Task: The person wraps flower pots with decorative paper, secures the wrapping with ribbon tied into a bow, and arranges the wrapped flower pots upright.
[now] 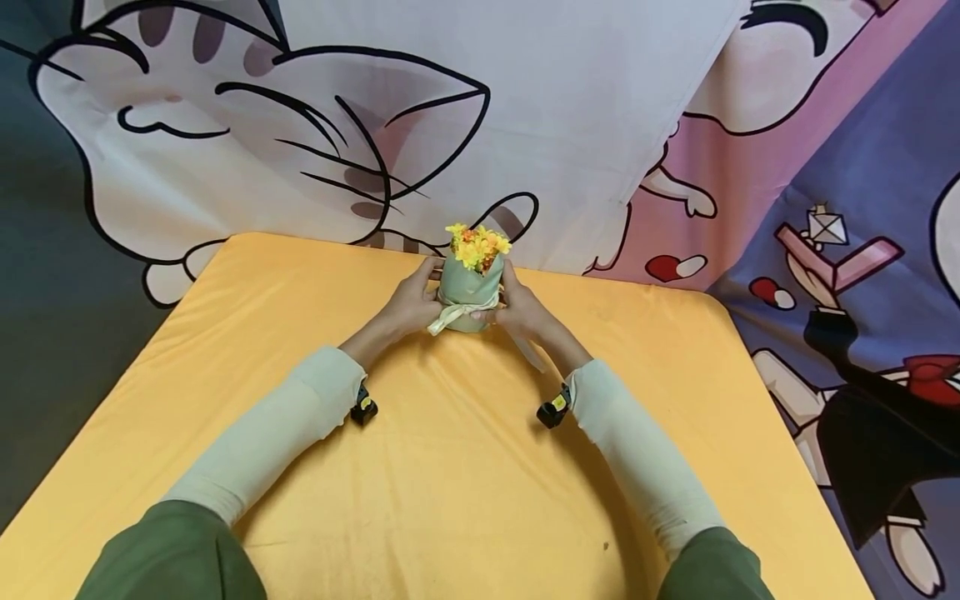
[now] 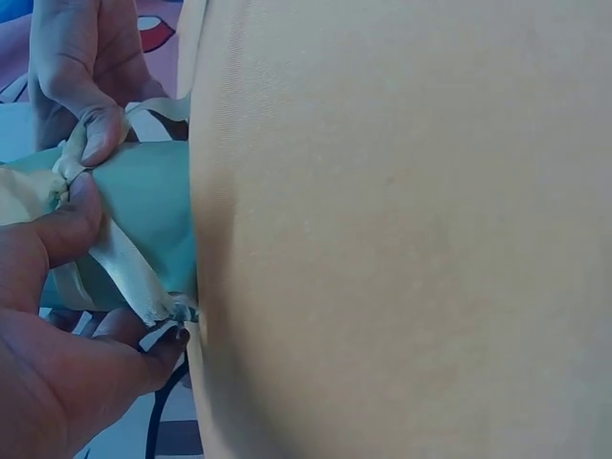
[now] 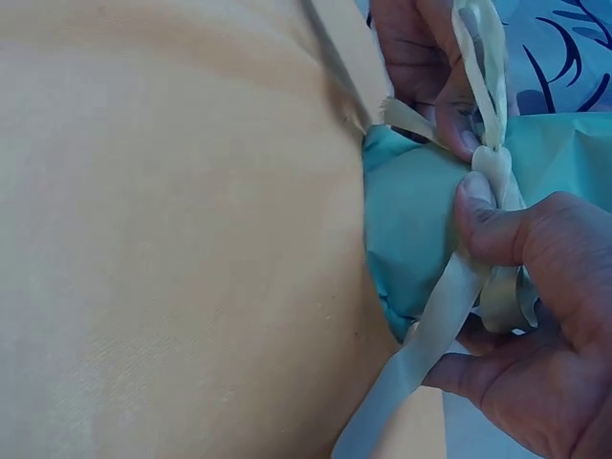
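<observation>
A small flower bouquet (image 1: 467,286), wrapped in pale green paper with yellow and orange flowers (image 1: 480,248) on top, stands upright at the far side of the table. Around the wrap runs a cream ribbon (image 1: 451,317), knotted at the front, with loose tails. My left hand (image 1: 412,302) holds the bouquet's left side, and its thumb presses by the knot in the left wrist view. From the other side my right hand (image 1: 523,310) grips it, thumb on the ribbon (image 3: 443,304) at the knot. Fingers behind the wrap are partly hidden.
A yellow cloth (image 1: 420,467) covers the table. Right behind the bouquet hangs a white backdrop (image 1: 585,125) with a cartoon cat, continuing in pink and purple on the right. Dark floor (image 1: 67,333) shows past the table's left edge.
</observation>
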Motion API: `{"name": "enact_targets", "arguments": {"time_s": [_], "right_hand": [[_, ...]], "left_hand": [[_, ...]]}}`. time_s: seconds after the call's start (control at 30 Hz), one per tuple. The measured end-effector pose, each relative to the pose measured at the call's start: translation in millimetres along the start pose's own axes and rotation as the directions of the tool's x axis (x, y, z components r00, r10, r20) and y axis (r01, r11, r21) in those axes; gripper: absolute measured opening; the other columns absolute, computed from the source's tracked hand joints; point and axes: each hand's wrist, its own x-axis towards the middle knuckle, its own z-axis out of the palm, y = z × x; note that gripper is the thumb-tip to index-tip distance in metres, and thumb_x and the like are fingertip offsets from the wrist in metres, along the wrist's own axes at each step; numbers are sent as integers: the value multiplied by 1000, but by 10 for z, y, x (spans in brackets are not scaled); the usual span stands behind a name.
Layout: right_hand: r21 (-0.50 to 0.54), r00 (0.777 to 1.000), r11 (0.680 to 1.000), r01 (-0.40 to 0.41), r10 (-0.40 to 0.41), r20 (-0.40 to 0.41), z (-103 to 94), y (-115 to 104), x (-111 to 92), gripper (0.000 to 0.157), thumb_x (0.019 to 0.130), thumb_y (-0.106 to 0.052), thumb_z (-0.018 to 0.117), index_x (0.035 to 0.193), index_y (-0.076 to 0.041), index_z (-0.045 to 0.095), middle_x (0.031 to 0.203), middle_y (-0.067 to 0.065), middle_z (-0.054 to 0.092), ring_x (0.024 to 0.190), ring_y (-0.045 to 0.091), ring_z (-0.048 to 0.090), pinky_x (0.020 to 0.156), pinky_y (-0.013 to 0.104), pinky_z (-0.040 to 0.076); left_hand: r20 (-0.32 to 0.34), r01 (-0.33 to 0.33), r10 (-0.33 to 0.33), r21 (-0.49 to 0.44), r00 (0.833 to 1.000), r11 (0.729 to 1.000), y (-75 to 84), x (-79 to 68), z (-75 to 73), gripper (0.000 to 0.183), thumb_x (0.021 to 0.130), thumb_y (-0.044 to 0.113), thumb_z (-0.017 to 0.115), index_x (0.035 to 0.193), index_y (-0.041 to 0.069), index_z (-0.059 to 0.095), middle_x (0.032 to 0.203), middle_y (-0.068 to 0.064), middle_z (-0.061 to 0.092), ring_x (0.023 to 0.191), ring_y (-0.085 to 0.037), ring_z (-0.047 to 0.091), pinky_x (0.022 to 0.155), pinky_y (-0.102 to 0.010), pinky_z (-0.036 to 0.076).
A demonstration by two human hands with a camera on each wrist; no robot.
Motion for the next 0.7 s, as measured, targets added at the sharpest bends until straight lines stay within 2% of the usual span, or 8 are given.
{"name": "enact_targets", "arguments": {"time_s": [0.2, 0.33, 0.43, 0.5, 0.57, 0.67, 0.7], "right_hand": [[-114, 999, 993, 33, -35, -12, -19, -38, 16, 108, 102, -9, 85, 178, -20, 9, 175, 25, 47, 163, 47, 46, 134, 59, 42], [-118, 1000, 993, 27, -28, -11, -9, -39, -1, 110, 101, -9, 85, 179, -22, 8, 175, 25, 48, 164, 48, 45, 134, 61, 42], [-111, 999, 993, 37, -37, -1, 7, -19, -25, 115, 103, -9, 83, 181, -21, 0, 181, 24, 38, 167, 49, 39, 135, 62, 38], [-102, 999, 994, 40, -39, 5, 17, 4, -44, 118, 105, -11, 82, 181, -21, -8, 185, 22, 31, 169, 47, 35, 137, 62, 35], [-99, 999, 994, 39, -38, 9, 20, 21, -69, 119, 106, -15, 81, 181, -21, -11, 186, 21, 28, 170, 46, 34, 138, 62, 34], [-85, 1000, 996, 13, -12, 11, 4, 24, -132, 120, 105, -23, 84, 182, -21, -7, 186, 20, 29, 168, 45, 39, 137, 61, 37], [-93, 1000, 996, -3, 4, 9, -9, 15, -162, 120, 103, -26, 86, 182, -21, -4, 185, 20, 30, 166, 45, 43, 135, 62, 40]], "left_hand": [[-14, -17, 17, -9, 1000, 1000, 0, -16, 23, 81, 88, -13, 47, 165, 13, 42, 166, -22, 49, 161, -41, 48, 126, -51, 46], [-17, -9, 9, 1, 1000, 1000, -28, -29, 39, 84, 88, -12, 47, 167, 15, 40, 168, -21, 48, 163, -41, 46, 127, -52, 45], [-4, 3, -3, 4, 1000, 1000, -48, -36, 27, 85, 89, -12, 48, 170, 14, 38, 171, -21, 46, 165, -41, 45, 131, -53, 45], [37, 4, -3, -31, 999, 1000, -58, -34, 3, 88, 90, -14, 50, 172, 13, 34, 173, -22, 41, 167, -43, 41, 132, -55, 45], [108, 9, 0, -83, 994, 996, -58, -30, -40, 93, 94, -16, 56, 177, 12, 26, 178, -23, 33, 171, -45, 33, 135, -56, 40], [220, 51, -20, -139, 975, 989, -35, -54, -148, 105, 97, -15, 66, 181, 15, 11, 187, -22, 17, 175, -48, 18, 140, -60, 29], [236, 68, -33, -140, 971, 988, -16, -78, -189, 106, 99, -12, 69, 182, 16, 9, 188, -22, 14, 175, -49, 17, 141, -61, 28]]}}
